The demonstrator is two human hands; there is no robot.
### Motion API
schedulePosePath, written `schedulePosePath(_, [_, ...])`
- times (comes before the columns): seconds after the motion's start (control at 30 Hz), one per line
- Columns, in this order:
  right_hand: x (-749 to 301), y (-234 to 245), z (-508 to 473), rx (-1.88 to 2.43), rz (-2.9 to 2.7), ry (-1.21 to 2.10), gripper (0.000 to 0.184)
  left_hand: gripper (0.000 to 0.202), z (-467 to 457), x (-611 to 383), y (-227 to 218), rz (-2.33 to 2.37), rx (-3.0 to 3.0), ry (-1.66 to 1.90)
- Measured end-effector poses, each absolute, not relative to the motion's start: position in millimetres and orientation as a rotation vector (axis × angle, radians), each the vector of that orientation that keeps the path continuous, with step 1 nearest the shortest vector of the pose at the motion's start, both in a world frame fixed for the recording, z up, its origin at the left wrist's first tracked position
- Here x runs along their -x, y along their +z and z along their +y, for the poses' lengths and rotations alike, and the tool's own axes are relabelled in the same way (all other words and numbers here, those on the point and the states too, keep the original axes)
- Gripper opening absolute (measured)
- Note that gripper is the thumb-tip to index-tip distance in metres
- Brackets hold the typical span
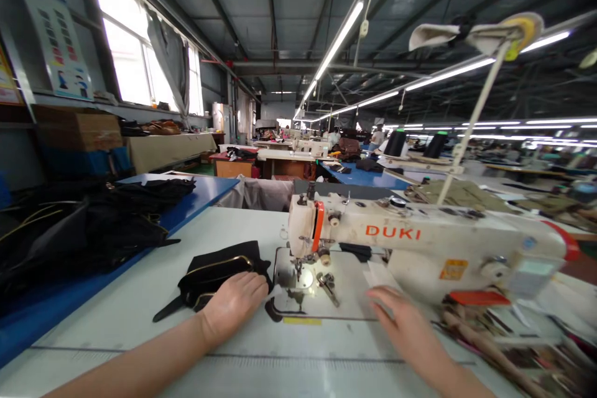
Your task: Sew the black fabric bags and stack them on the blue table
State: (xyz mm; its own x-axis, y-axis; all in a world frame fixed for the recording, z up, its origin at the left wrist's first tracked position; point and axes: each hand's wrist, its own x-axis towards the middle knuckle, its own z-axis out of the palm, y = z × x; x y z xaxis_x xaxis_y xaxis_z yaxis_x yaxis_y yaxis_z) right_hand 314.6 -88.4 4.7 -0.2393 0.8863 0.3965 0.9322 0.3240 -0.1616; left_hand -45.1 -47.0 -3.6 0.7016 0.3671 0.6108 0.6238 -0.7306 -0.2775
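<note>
My left hand (236, 305) lies palm down on a black fabric piece with gold piping (215, 275), fingers curled over its right end, just left of the needle plate (298, 281). My right hand (402, 318) rests on the table bed to the right of the presser foot, fingers stretched toward a small white piece (379, 273) under the machine arm; nothing shows in its grasp. The white sewing machine (420, 239) stands behind both hands.
A heap of black fabric (93, 227) lies on the blue table at left. Thread cones (395, 143) and a thread stand (471, 118) rise behind the machine. Scissors and tools (485, 336) lie at right. More work tables stretch into the hall.
</note>
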Motion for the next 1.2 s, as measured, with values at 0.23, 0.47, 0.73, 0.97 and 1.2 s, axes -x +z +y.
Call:
schedulePosePath(0.23, [-366.8, 1.3, -40.3, 1.779, -2.236, -0.354, 0.028, 0.013, -28.4, 23.3, -15.1, -0.886, 2.573, -0.783])
schedulePosePath(0.47, [-359.0, -5.1, -40.1, 1.864, -2.353, -0.505, 0.03, 0.013, -28.0, 26.1, -23.8, -1.053, 2.704, -0.798])
schedulePosePath(0.73, [-378.5, -20.2, -37.8, 1.777, -2.291, -0.635, 0.024, 0.03, -35.5, 26.3, -15.0, -1.16, 2.822, -0.826])
schedulePosePath(0.97, [-382.1, -20.4, -33.3, 1.628, -2.159, -0.643, 0.029, 0.034, -40.9, 29.0, -9.9, -1.132, 2.866, -0.843])
schedulePosePath(1.2, [-378.0, -12.5, -33.3, 1.652, -2.056, -0.588, 0.028, 0.03, -40.0, 32.5, -13.8, -1.114, 2.884, -0.857])
